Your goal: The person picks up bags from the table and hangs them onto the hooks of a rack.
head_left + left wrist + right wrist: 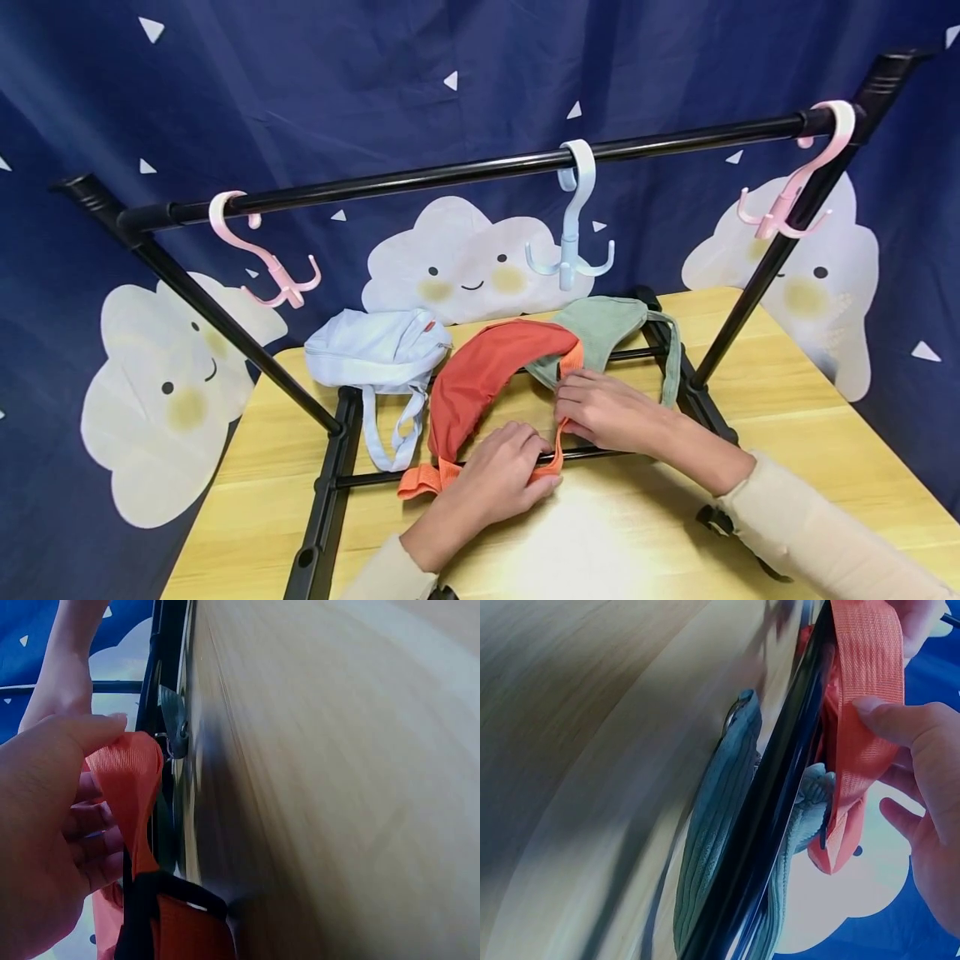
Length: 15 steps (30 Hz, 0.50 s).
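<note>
A red crescent-shaped bag (495,367) lies across the base bars of a black rack, its orange webbing strap (866,675) looping toward the front. My left hand (498,475) grips that strap near the front bar, thumb over the webbing and fingers curled behind it. In the left wrist view, a black buckle (187,892) sits on the strap below my fingers. My right hand (607,408) pinches the strap's other side, near the bag's right end. Partly hidden behind the red bag is a green bag (600,325); to the left lies a pale blue bag (375,342) with hanging straps.
Overhead, the rack's top bar (450,173) carries a pink hook (277,271) at left, a blue hook (570,225) near the middle and another pink hook (795,183) at right. Sloping posts flank the bags. A dark blue cloud-print curtain (300,83) hangs behind the wooden table (810,400).
</note>
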Motion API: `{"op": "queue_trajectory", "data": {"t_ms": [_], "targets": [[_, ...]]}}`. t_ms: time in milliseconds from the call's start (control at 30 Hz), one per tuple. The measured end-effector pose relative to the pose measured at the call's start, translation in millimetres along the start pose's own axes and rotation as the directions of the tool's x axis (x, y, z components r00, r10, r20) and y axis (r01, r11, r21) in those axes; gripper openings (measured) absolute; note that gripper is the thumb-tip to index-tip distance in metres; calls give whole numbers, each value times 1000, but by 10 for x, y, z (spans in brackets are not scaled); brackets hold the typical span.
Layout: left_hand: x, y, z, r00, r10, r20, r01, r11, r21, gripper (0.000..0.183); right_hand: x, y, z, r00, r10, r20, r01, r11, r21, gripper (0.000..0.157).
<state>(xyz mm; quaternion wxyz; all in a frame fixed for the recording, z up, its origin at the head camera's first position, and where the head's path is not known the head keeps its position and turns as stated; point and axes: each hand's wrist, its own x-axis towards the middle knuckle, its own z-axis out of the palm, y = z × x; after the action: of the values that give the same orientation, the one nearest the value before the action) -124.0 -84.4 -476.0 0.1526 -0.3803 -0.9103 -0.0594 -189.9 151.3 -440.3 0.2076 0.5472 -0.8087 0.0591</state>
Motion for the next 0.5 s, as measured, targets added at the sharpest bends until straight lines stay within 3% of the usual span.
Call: {"op": "queue_trajectory", "data": {"t_ms": [300,500], "targets": [[57,50,-26,999,37,8,-38,996,78,21,12,6,9,1000,-1,-28,2,999,32,13],[76,68,-53,999,40,4,-40,996,81,14,2,-18,25,1000,-13,-13,13,999,29,11]]}}
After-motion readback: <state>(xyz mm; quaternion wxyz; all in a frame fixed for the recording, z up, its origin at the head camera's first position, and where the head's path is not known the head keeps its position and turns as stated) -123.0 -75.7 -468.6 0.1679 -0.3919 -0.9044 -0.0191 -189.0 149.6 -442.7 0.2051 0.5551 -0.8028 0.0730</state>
